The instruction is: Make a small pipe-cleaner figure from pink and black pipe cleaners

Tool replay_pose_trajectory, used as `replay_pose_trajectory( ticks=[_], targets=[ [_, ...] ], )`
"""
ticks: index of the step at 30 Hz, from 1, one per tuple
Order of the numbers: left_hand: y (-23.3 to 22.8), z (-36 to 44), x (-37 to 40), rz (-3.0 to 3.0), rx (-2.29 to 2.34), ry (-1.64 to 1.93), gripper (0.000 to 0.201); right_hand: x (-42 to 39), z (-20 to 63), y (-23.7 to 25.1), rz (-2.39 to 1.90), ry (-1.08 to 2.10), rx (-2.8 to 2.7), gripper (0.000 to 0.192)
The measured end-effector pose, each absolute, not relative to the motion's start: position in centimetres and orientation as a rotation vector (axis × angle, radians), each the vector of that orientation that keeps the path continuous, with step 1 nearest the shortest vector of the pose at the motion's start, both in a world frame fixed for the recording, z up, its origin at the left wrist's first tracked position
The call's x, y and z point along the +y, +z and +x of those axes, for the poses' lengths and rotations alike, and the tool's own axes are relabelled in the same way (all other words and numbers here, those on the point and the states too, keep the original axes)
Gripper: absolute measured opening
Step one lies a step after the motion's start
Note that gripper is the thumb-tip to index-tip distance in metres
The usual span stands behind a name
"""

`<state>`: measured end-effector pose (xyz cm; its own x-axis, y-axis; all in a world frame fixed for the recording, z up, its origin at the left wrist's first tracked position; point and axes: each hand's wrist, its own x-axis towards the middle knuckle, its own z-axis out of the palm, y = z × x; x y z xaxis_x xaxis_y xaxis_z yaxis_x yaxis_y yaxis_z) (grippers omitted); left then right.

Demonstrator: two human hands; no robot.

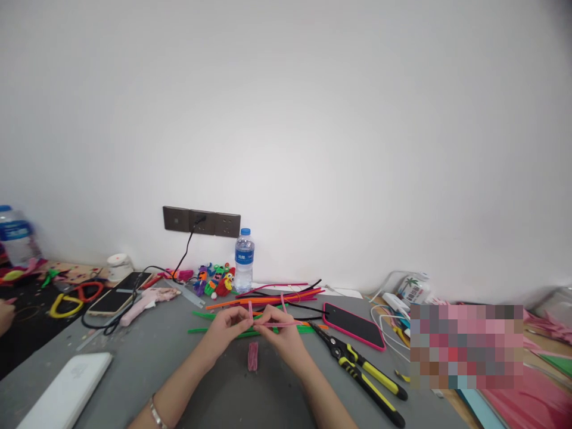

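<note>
Above the middle of the grey table, both of my hands meet at the fingertips. My left hand (230,326) pinches a pink pipe cleaner, with a short end standing up by the thumb. Close beside it, my right hand (279,328) is closed on pink pipe cleaner (290,324) too, one length running out to the right and another sticking up behind the fingers. Whether these lengths are one piece I cannot tell. Just below my hands a small folded pink bundle (252,356) lies on the table. Green pipe cleaners (196,330) lie behind my hands, with orange ones (223,303) farther back.
Yellow-black pliers (357,375) and a pink-cased phone (355,326) lie to the right. A water bottle (244,262) stands by the wall beside small craft figures (214,281). A pink glue gun (145,302), another phone (118,295) and a white power bank (67,390) are at left, near another person's hand (6,316).
</note>
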<state>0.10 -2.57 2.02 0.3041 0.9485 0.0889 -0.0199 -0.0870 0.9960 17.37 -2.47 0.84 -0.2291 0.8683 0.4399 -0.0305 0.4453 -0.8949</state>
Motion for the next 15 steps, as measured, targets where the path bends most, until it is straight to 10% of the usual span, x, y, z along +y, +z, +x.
replay_pose_trajectory(
  ticks=[15],
  targets=[
    [3.1,0.1,-3.2,1.47,0.902,0.938,0.039,-2.4,19.0,2.1,-0.639,1.314,-1.53,0.019]
  ],
)
